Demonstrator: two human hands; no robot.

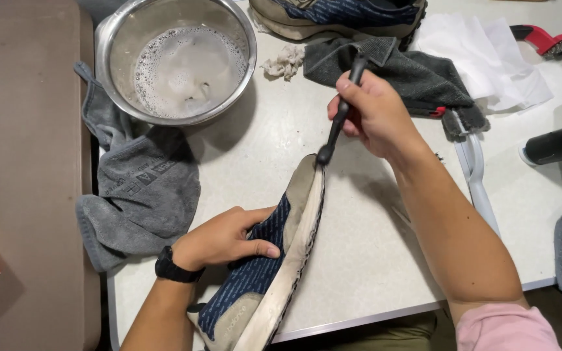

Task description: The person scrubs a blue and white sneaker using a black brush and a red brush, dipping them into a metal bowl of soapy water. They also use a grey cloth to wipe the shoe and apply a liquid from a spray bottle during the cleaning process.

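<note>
My left hand [226,237] grips a blue knit sneaker [255,276] with a pale sole, holding it on its side near the table's front edge. My right hand [375,114] holds a thin black brush [341,114] by its handle. The brush head touches the toe end of the sneaker's sole edge. A black watch sits on my left wrist.
A steel bowl [115,39] of soapy water stands at the back left, partly on a grey towel [141,188]. A second sneaker [333,16], a dark grey cloth [417,75], white paper [482,52], a red brush [548,39] and a black-and-white bottle [557,144] lie behind and to the right.
</note>
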